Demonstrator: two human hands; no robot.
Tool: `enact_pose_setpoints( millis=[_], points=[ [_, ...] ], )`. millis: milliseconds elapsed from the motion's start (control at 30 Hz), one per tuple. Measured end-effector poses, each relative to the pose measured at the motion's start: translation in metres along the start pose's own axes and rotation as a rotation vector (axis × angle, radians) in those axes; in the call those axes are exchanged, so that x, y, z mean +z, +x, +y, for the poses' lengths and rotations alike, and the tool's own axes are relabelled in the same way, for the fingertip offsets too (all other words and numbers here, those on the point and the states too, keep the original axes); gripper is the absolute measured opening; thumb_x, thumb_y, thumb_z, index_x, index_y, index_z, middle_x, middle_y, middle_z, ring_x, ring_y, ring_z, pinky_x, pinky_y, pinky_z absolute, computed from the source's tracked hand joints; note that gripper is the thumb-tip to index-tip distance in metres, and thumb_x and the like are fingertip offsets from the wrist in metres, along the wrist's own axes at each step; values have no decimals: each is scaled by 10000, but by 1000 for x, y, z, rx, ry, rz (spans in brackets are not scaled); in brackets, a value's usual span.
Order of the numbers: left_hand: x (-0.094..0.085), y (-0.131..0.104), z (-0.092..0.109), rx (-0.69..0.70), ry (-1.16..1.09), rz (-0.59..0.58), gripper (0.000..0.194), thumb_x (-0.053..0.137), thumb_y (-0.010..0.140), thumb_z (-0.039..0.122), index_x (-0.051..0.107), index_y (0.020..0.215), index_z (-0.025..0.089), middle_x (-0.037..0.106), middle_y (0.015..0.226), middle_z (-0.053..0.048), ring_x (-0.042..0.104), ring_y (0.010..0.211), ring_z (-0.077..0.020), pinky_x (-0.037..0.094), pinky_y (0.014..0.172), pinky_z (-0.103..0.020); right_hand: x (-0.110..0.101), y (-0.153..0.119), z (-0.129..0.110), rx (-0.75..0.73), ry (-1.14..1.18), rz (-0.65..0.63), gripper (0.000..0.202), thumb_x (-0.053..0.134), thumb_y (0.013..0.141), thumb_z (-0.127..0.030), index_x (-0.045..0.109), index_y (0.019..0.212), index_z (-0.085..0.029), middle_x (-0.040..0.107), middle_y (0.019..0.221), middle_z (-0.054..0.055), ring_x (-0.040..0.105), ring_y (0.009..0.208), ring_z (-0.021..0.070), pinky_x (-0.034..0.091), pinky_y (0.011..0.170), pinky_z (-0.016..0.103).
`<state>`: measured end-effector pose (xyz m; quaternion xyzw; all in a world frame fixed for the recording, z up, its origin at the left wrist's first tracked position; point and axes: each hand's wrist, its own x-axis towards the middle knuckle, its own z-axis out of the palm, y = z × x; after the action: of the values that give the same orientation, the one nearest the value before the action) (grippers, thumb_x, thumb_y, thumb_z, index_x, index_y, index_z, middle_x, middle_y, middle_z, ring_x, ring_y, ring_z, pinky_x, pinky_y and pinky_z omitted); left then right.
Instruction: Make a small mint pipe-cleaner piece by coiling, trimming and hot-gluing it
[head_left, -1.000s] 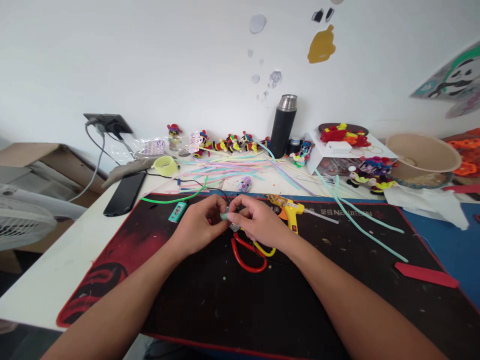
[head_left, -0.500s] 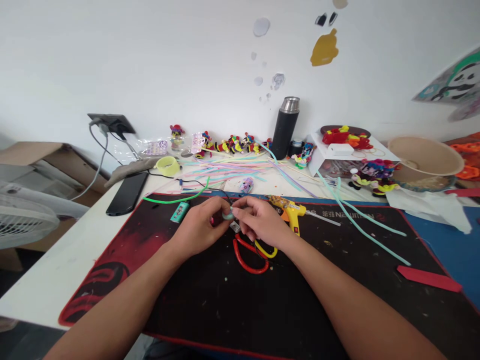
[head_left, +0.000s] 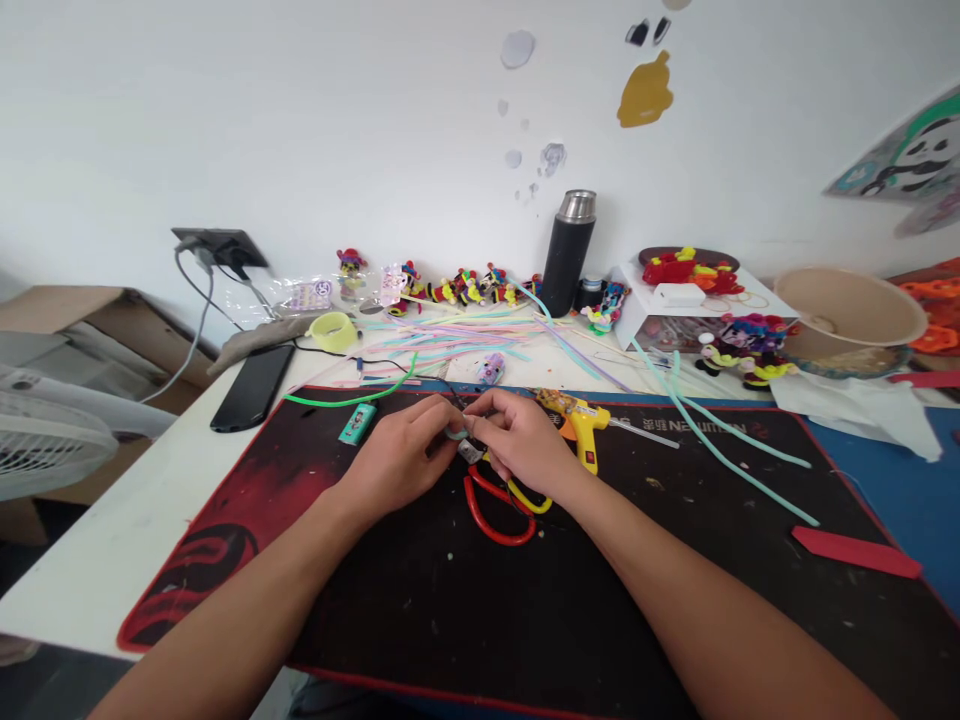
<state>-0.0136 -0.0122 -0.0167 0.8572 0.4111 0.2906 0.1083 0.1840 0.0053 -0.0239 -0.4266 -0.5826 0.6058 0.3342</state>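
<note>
Over the middle of the dark mat, my left hand (head_left: 409, 445) pinches a small pale teal piece (head_left: 455, 434) that looks like a curled bit of pipe cleaner. My right hand (head_left: 517, 440) is closed at the same spot, thumb and forefinger meeting on the end of this piece. Fingers cover most of it. Just beneath the hands lie scissors (head_left: 501, 538) with red and yellow handles; their blades are hidden. A yellow glue gun (head_left: 589, 430) rests right of my right hand, its clear stick pointing right. A teal lighter-like box (head_left: 358, 423) sits left of my left hand.
Long teal pipe cleaners (head_left: 739, 465) and a red strip (head_left: 855, 552) lie on the right. Behind are pastel pipe cleaners (head_left: 457, 335), small figures (head_left: 469, 287) and a black thermos (head_left: 568, 255). At left are a phone (head_left: 253, 388), yellow tape (head_left: 332, 331) and a fan (head_left: 52, 440).
Both hands stay nearly in place, fingertips shifting slightly around the pale teal piece. The whole view has moved a little; the things on the table have not.
</note>
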Motion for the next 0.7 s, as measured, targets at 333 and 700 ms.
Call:
enact_pose_setpoints(
  millis=[333,700],
  points=[
    [-1,1,-2,46,170,-151,210,506,917,48,588,998,224,685,958,-53,682,848,-212,494,706,-293,-3,-2,-2,-70,-384,45,64,635,939,-255,671,932,-202,522,545,-70,472,478,121,279,489,255],
    [4,-4,-8,76,232,-204,235,509,924,58,628,1042,224,703,1010,-78,683,882,-233,517,727,-322,-3,0,-2,-114,-517,67,78,655,914,-246,684,862,-196,495,542,-68,445,524,125,290,549,269]
  ],
)
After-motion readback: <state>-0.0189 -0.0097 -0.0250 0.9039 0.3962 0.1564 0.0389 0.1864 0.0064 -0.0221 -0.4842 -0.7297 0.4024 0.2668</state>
